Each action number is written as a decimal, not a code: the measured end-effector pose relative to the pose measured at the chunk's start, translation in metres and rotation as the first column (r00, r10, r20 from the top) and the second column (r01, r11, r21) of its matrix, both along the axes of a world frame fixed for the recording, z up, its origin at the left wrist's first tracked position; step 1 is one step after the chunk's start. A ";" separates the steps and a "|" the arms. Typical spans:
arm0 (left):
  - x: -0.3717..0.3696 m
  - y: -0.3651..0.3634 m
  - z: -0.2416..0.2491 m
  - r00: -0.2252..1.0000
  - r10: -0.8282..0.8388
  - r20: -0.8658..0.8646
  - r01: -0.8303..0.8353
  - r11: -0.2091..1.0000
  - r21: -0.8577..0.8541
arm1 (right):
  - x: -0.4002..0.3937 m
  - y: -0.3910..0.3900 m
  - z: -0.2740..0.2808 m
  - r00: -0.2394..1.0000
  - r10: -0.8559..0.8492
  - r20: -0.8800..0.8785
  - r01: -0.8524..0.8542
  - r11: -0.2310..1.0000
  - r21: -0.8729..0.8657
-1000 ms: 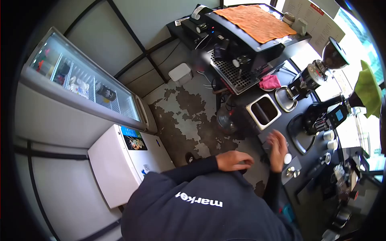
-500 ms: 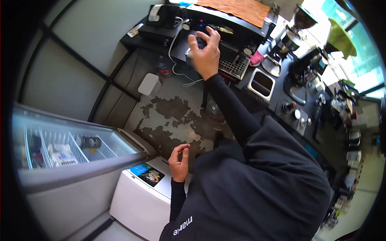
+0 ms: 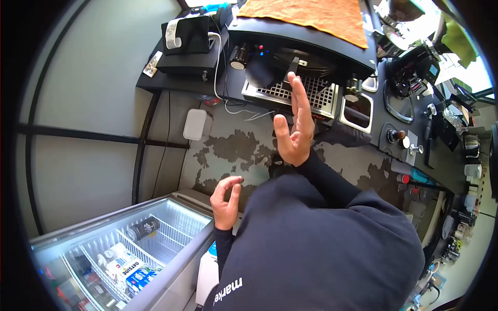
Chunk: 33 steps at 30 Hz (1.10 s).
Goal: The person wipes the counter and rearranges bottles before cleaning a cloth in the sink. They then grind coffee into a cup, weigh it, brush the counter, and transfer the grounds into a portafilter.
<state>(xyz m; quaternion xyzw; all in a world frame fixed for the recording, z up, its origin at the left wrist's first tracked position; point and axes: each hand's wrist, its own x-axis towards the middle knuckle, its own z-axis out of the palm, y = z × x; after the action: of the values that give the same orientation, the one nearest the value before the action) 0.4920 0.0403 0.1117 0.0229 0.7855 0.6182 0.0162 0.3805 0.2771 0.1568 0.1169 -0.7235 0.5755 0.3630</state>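
Note:
My right hand point(image 3: 295, 127) is raised in front of the espresso machine point(image 3: 350, 59), its fingers stretched and the thumb apart, with nothing in it. Its fingertips overlap the drip tray grate point(image 3: 324, 96) in this view. A dark, rounded milk pitcher point(image 3: 258, 72) stands at the left end of that tray. My left hand point(image 3: 224, 205) hangs low by my body, empty, fingers loosely bent and apart from the thumb. Closest to it is the edge of a lit, glass-topped chest cooler point(image 3: 192, 259).
Wire baskets in the cooler hold an Oatside carton point(image 3: 124, 264) and a dark can point(image 3: 143, 228). An orange cloth point(image 3: 306, 18) covers the machine's top. On the right counter stand a steel-rimmed knock bin point(image 3: 358, 127) and a coffee grinder point(image 3: 412, 72). A white bin point(image 3: 196, 124) stands on the floor.
My view has turned and come closer to the espresso machine. My right hand has drawn back toward my body and its fingers have straightened. The left hand stays low with bent fingers.

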 end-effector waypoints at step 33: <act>-0.251 -0.121 -0.002 0.097 -0.977 -0.189 0.994 0.105 -0.031 | -0.056 -0.061 0.040 0.598 -0.766 -0.235 0.768 0.465 0.440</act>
<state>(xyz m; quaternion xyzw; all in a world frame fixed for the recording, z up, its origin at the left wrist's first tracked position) 0.2414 -0.0810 0.1098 0.5918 0.5341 0.4850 0.3595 0.3241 0.2161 0.1970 -0.1294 -0.8194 0.1430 0.5399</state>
